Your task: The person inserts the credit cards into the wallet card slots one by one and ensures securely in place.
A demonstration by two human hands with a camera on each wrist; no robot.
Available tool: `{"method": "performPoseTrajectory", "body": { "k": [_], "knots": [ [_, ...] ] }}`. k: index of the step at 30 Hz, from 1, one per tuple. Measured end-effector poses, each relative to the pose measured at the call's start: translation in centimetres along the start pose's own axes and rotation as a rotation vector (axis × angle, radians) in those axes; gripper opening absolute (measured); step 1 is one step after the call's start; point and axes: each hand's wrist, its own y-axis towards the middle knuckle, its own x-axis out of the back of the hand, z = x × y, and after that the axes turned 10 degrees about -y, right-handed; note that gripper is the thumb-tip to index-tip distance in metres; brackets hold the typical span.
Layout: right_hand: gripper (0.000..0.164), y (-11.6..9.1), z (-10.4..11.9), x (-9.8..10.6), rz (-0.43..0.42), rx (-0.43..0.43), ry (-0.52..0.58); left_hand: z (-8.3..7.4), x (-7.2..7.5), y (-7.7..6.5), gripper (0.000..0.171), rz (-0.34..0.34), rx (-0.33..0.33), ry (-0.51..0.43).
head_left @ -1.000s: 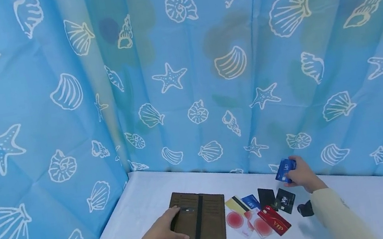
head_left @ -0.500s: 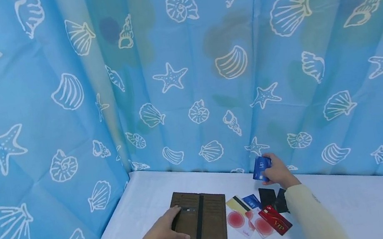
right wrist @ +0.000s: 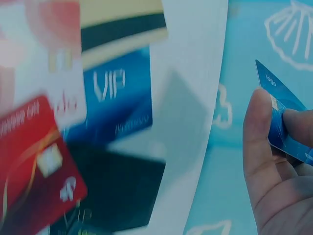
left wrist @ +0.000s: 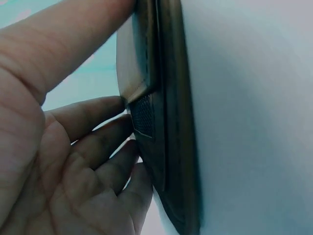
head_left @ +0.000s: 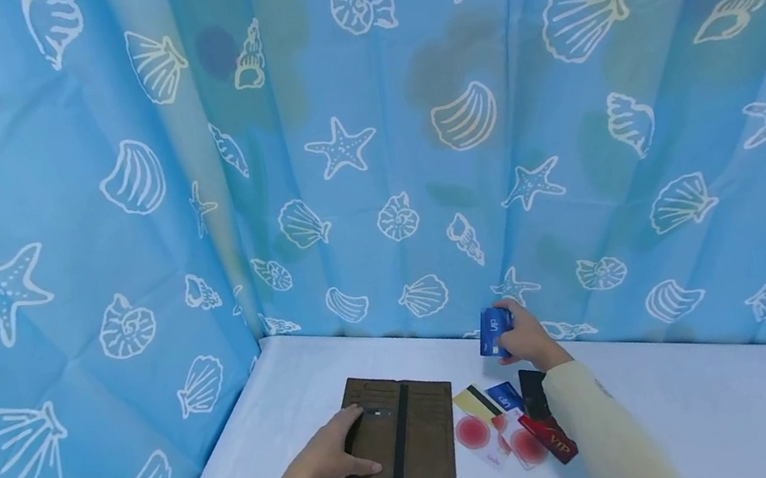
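In the head view an open brown wallet (head_left: 428,443) lies flat on the white table, a dark strap down its middle. My left hand (head_left: 324,456) rests on its left side, thumb and fingers spread apart. A dark card (head_left: 379,413) shows in a slot near those fingertips. In the left wrist view the fingertips touch the wallet (left wrist: 168,122) at its edge. Above the table's back, my right hand (head_left: 531,339) pinches a blue card (head_left: 493,332). The right wrist view has that bank-style card (right wrist: 274,85) tilted between thumb and fingers.
Right of the wallet lie overlapping cards: a yellow striped one (head_left: 473,403), a blue VIP card (head_left: 504,397), black ones (head_left: 533,393), a red VIP card (head_left: 549,438) and pink-white ones (head_left: 475,433). A blue shell-print curtain (head_left: 349,219) stands behind and left.
My right hand has carried the blue card leftward along the table's back, and its sleeve now covers part of the black and red cards. The left hand stays on the wallet.
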Motion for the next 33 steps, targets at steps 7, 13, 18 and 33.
{"method": "performPoseTrajectory", "body": {
  "k": [7,13,18,33],
  "knots": [
    [0.066,0.6,1.5,-2.6,0.014,0.019,-0.011,-0.1,0.2,0.1,0.097,0.004,-0.003,0.016],
    [0.066,0.8,2.2,-4.4,0.050,0.024,0.023,-0.1,-0.1,0.1,0.096,0.013,-0.010,0.018],
    [0.068,1.0,3.4,-5.8,0.064,0.047,0.067,-0.2,0.0,0.2,0.097,0.000,-0.007,0.026],
    [0.070,0.1,4.6,-10.4,0.073,0.070,0.092,0.1,-0.1,0.3,0.097,0.002,-0.001,0.025]
  ]
}}
